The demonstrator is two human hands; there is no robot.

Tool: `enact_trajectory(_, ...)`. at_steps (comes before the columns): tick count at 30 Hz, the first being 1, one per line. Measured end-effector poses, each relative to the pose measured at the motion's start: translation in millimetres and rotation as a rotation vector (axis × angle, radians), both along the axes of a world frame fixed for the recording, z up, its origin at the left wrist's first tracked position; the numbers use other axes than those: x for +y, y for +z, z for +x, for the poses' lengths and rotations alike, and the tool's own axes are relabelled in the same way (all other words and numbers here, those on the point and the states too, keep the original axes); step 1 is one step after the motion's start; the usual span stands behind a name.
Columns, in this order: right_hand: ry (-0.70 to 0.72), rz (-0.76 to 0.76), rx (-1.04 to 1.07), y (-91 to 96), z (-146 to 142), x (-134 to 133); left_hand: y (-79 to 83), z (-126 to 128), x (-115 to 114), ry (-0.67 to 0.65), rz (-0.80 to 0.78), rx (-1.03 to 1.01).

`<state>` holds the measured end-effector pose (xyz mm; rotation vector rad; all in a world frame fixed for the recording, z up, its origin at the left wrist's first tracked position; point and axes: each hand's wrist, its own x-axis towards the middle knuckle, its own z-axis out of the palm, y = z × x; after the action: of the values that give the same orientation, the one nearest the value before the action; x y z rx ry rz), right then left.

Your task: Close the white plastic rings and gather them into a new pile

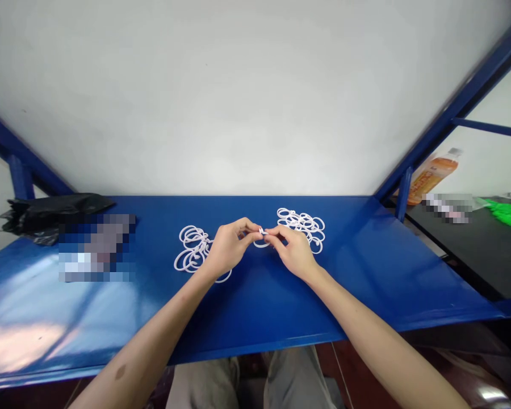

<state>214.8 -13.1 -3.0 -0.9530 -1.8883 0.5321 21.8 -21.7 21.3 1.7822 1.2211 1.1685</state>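
Observation:
Above the middle of the blue table, my left hand point(234, 243) and my right hand point(293, 247) meet fingertip to fingertip. Both pinch a small white ring point(262, 245), whose lower curve shows between and below the fingers. The joint where they grip it is mostly covered. A pile of white rings point(191, 253) lies beside and partly behind my left hand. Another pile of white rings point(304, 222) lies just beyond my right hand, partly hidden by it.
The blue table point(247, 318) ends close to my lap. A black plastic bag point(68, 207) and a blurred-out item point(104, 241) lie at the left. To the right, a dark surface point(460, 244) holds an orange drink bottle point(434, 177) and a bright green bundle point(506, 213). Blue frame bars point(404, 193) flank the table.

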Motion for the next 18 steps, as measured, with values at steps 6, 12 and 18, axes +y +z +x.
enact_trajectory(6,0.007,0.187,-0.112,-5.7,5,-1,-8.8,6,-5,0.042,0.098,0.032)
enact_trajectory(12,0.031,0.276,-0.204,-6.9,5,-2,-6.5,7,-6,0.023,0.231,0.141)
enact_trajectory(18,-0.104,0.068,-0.031,2.7,-3,0,0.9,5,-2,0.036,0.193,0.175)
